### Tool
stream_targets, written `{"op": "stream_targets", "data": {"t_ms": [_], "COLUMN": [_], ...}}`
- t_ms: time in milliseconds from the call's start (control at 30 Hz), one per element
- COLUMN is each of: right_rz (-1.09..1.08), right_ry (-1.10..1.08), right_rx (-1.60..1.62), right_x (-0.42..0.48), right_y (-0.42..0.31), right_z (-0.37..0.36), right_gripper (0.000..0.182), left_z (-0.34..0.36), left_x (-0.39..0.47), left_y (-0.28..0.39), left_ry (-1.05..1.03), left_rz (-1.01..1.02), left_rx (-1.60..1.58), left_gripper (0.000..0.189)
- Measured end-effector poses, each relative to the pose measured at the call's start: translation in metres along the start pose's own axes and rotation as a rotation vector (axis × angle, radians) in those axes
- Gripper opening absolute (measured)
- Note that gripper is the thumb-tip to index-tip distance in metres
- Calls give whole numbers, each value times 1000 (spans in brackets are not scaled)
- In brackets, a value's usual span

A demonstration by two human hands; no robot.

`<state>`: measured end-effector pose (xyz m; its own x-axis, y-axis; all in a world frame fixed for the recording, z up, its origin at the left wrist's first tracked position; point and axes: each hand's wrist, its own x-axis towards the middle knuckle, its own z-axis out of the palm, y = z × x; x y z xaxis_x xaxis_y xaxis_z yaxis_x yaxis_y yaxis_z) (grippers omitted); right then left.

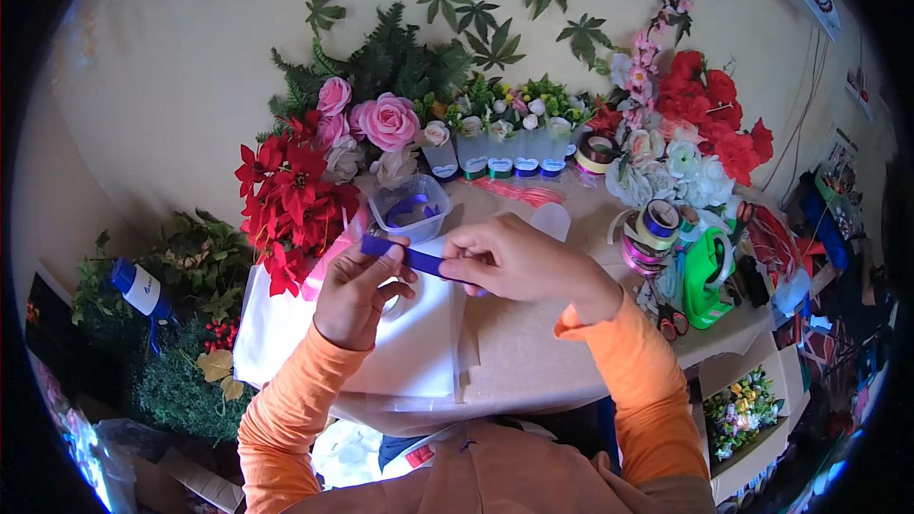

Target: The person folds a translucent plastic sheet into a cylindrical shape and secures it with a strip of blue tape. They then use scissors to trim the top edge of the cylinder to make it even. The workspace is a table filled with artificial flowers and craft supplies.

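Stretched between my two hands is a short strip of dark blue-purple ribbon (pixel 423 260). My left hand (pixel 357 293) pinches its left end between thumb and fingers. My right hand (pixel 510 257) grips the other end, and a bit of ribbon shows below those fingers. Both hands are above a stack of white sheets (pixel 418 357) on the table. Just beyond them stands a clear plastic tub (pixel 425 228) with curled purple ribbon pieces (pixel 410 210) in it. A translucent rounded piece (pixel 551 221) lies behind my right hand.
Red poinsettias (pixel 293 193) and pink roses (pixel 389 121) crowd the back left. Small flower-filled cups (pixel 510 150) line the wall. Ribbon rolls (pixel 646 239), scissors (pixel 671 320) and a green tape dispenser (pixel 707 282) sit at right. Below is a cardboard box (pixel 757 457) of flowers.
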<state>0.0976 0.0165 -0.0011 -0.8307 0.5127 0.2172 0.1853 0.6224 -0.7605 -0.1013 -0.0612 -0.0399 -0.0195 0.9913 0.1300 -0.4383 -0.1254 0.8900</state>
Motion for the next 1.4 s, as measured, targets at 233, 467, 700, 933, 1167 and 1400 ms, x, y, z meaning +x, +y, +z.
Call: {"op": "stream_targets", "data": {"t_ms": [233,467,700,933,1167,1400], "right_rz": [150,52,316,265,128,258], "right_ry": [102,357,458,552,619,655], "right_rx": [122,266,294,124,131,269], "right_x": [-63,-90,-115,-148,-151,-146], "right_y": [13,21,28,61,61,59], "right_z": [-3,14,7,5,10,10], "right_gripper": [18,12,8,7,9,8], "left_z": [33,62,62,40,55,50], "left_x": [6,13,24,50,76,80], "left_y": [-23,-45,-58,-105,-134,-145], "left_ry": [-26,-173,-290,-328,-518,-431], "left_rz": [-94,-225,-237,146,335,103], "left_rx": [189,154,186,918,1047,645], "left_gripper": [19,12,10,60,75,62]}}
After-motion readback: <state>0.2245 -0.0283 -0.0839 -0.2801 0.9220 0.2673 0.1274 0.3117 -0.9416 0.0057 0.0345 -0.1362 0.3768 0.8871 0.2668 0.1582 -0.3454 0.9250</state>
